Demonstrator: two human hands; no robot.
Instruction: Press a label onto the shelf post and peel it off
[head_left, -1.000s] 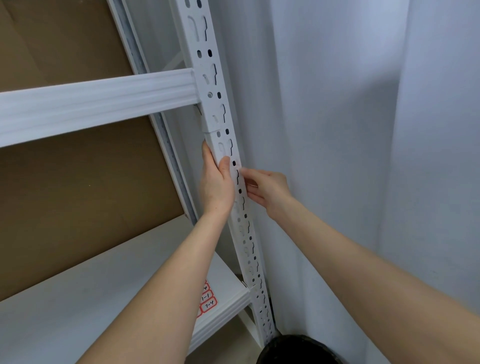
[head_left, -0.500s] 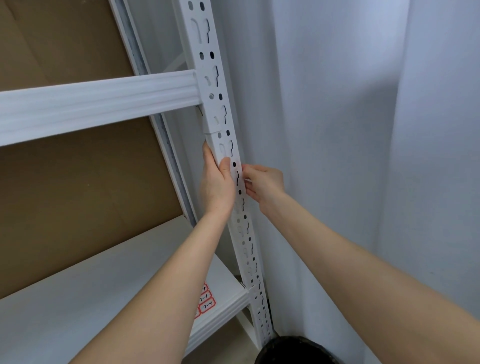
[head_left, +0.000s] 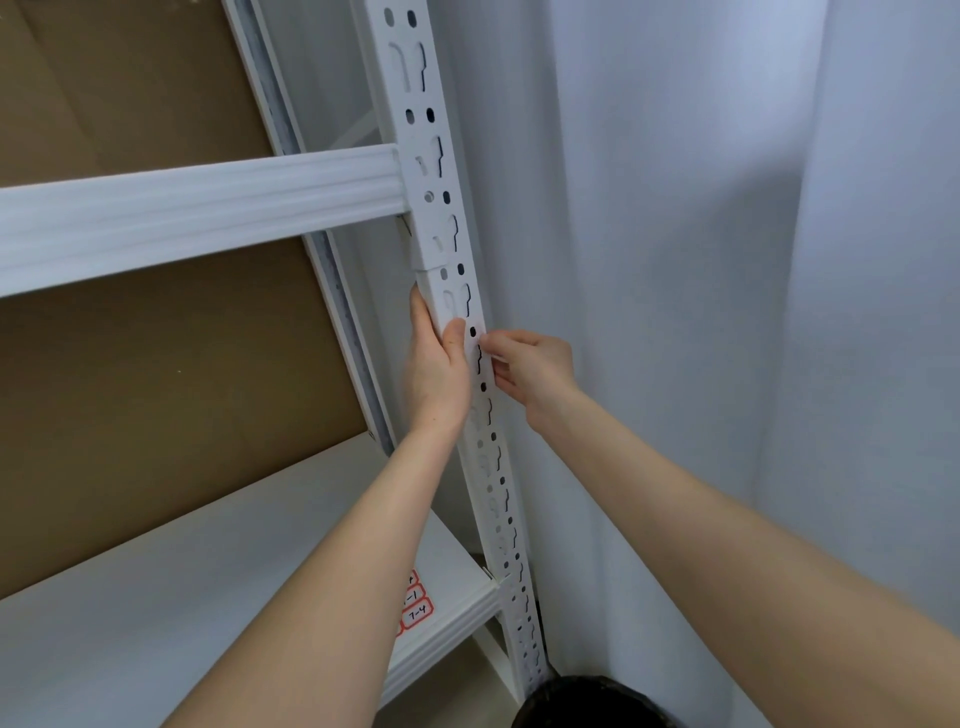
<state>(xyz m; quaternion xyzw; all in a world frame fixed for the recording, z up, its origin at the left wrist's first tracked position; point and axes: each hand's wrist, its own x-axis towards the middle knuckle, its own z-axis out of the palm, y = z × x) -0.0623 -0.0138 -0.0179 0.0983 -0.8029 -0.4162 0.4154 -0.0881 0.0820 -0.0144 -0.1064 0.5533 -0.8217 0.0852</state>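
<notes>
The left hand (head_left: 436, 369) wraps the front-left edge of the white slotted upright (head_left: 480, 415) just below the joint where the upper post section meets the lower one, thumb lying up the post's face and fingers curled behind it. The right hand (head_left: 530, 371) has its fingertips drawn together against the upright's right edge, pinching what looks like a small white piece (head_left: 496, 358) beside a keyhole slot; it is too small to identify. The upright stands at the rack's right front corner, close to the white curtain (head_left: 675, 312), with a crossbeam (head_left: 197, 208) hooked in above the hands and a shelf board (head_left: 234, 597) bearing red-edged labels (head_left: 415, 608) below. To do this well, the left hand should likely brace the post firmly so it cannot twist, while the right works with small, square pressure at the slot, fingers clear of the sharp slot edges.
</notes>
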